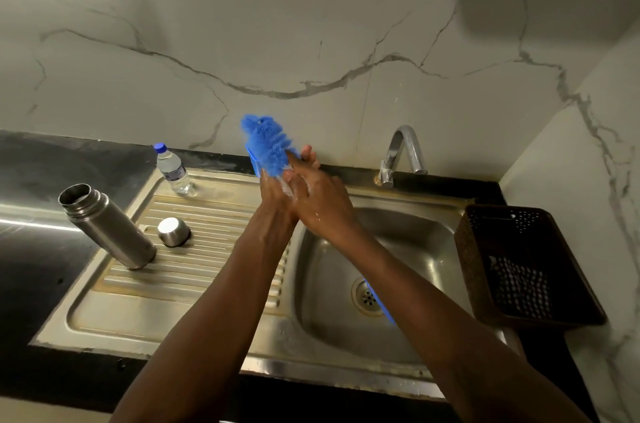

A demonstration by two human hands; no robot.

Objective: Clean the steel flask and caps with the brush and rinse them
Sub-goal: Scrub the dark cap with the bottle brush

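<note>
Above the sink basin, my left hand (277, 192) grips the blue bottle brush (266, 145) just below its bristle head. My right hand (318, 195) lies across the left, its wet, soapy fingers stretched up against the bristles. White foam shows between the two hands. A blue piece near the drain (381, 305) looks like the brush's handle end, the rest hidden by my right forearm. The open steel flask (107, 227) stands on the drainboard at the left. A steel cap (174, 231) sits upside down beside it.
A small plastic water bottle (172, 169) with a blue lid stands at the back of the drainboard (145, 305). The tap (401, 154) is at the back right, with no water running. A dark perforated basket (519, 263) sits right of the basin (415, 249). Black counter surrounds the sink.
</note>
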